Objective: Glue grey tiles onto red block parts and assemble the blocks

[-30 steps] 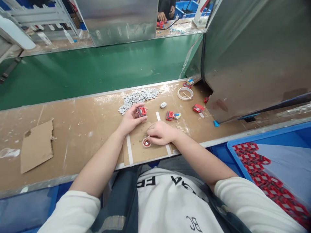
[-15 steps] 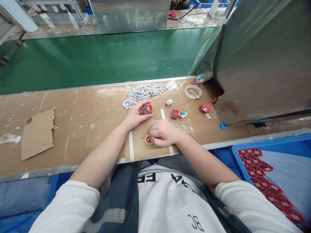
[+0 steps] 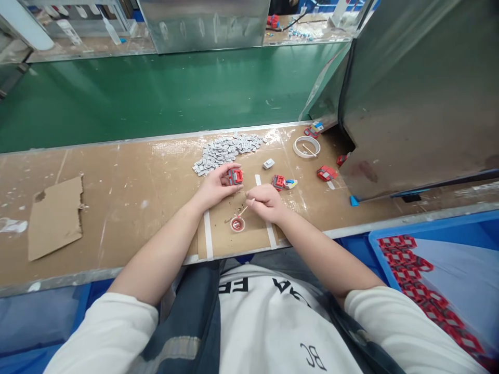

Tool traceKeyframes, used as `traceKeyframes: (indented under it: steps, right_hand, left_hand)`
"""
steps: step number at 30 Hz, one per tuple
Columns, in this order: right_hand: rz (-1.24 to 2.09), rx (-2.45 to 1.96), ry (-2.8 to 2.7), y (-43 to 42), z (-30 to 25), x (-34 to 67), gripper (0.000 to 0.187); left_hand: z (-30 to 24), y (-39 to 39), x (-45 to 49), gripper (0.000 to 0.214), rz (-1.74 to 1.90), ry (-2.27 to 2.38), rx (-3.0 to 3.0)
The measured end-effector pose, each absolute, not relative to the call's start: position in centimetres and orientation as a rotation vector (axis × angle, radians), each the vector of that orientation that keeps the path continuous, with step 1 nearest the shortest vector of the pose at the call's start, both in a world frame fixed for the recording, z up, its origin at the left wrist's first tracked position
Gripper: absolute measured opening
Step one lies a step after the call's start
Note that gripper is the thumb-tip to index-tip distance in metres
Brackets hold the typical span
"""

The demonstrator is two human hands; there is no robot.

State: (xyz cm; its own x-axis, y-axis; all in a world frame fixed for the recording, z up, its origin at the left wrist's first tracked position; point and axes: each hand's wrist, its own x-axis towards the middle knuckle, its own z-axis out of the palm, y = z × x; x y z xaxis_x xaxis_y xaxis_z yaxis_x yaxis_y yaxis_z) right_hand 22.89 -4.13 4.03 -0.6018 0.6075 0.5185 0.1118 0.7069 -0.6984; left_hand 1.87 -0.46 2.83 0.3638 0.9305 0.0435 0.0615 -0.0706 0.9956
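Observation:
My left hand (image 3: 216, 188) is closed round a small red and grey plastic toy part (image 3: 236, 176), held just above the cardboard-covered bench. In my right hand (image 3: 265, 202) a thin pale stick (image 3: 243, 211) is pinched, its lower end by the rim of a small round cup (image 3: 237, 224) with red liquid in it. Beyond my left hand lies a heap of small grey plastic pieces (image 3: 224, 151). Right of my hands are a white block (image 3: 268, 164) and another red and grey part (image 3: 278, 182) beside a blue and yellow piece (image 3: 290, 184).
A tape roll (image 3: 306, 147) and another red part (image 3: 326, 173) lie to the right, near a large metal panel (image 3: 421, 104). A torn cardboard piece (image 3: 56, 218) is at left. Behind the bench runs a green surface (image 3: 175, 96). A blue bin (image 3: 468, 224) holds rows of red parts.
My right hand has lifted away from the cup, up and to the right, bringing the stick and cup into view. The left hand still holds the toy part.

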Motion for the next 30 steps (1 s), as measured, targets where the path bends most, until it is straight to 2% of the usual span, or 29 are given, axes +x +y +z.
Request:
traceKeyframes:
  steps: [5,9,17,30]
  right_hand:
    - [0.941,-0.72,-1.66,-3.7,4.1,23.2,0.042]
    - [0.843,-0.925,-1.431,-3.3,4.2,23.1,0.043]
    - [0.689,-1.147,-1.539,-2.5,3.8,23.4,0.048]
    - [0.526,-1.194,-1.736,-2.3,3.5,23.2,0.044]
  left_hand:
    - [3.4,-0.8,1.8,0.069,0.817,1.061,1.526]
    - [3.6,-1.0,1.7,0.067,0.747,1.103,1.614]
    - [3.3,-0.9,1.6,0.059,0.743,1.096,1.736]
    - [4.0,-1.0,1.9,0.058,0.736,1.126,1.76]
